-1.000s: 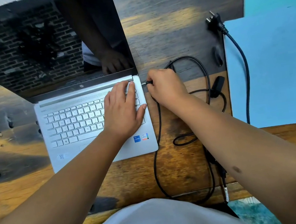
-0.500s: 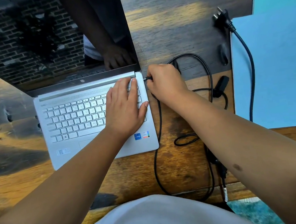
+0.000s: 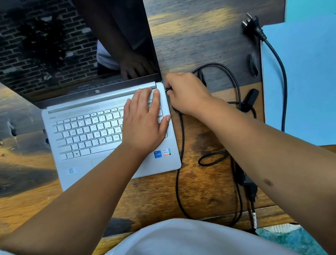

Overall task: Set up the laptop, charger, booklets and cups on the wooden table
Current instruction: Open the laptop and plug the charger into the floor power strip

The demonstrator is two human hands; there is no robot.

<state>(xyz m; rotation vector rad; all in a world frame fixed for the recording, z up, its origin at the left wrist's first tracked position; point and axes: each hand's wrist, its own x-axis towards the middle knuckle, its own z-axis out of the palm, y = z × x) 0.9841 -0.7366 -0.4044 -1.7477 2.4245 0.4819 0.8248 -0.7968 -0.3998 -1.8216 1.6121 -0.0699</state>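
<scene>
A silver laptop (image 3: 85, 136) stands open on the wooden table (image 3: 26, 204), its dark screen reflecting a brick wall. My left hand (image 3: 144, 123) lies flat on the right side of the keyboard, fingers spread. My right hand (image 3: 188, 93) is closed on the charger's small plug, held against the laptop's right edge near the hinge. The black charger cable (image 3: 180, 146) loops over the table to the right; its wall plug (image 3: 252, 25) lies unplugged at the back. Two light blue booklets (image 3: 313, 81) lie at the right, with the cable crossing the front one. No cups are in view.
The charger's black power brick (image 3: 244, 178) lies near the table's front edge, partly behind my right forearm. Dark knots and holes mark the table top. A teal patterned surface (image 3: 289, 243) shows below the table at the lower right.
Both hands have stayed in place on the laptop and the plug. The view has shifted slightly, so everything sits a little higher and further right in the frame.
</scene>
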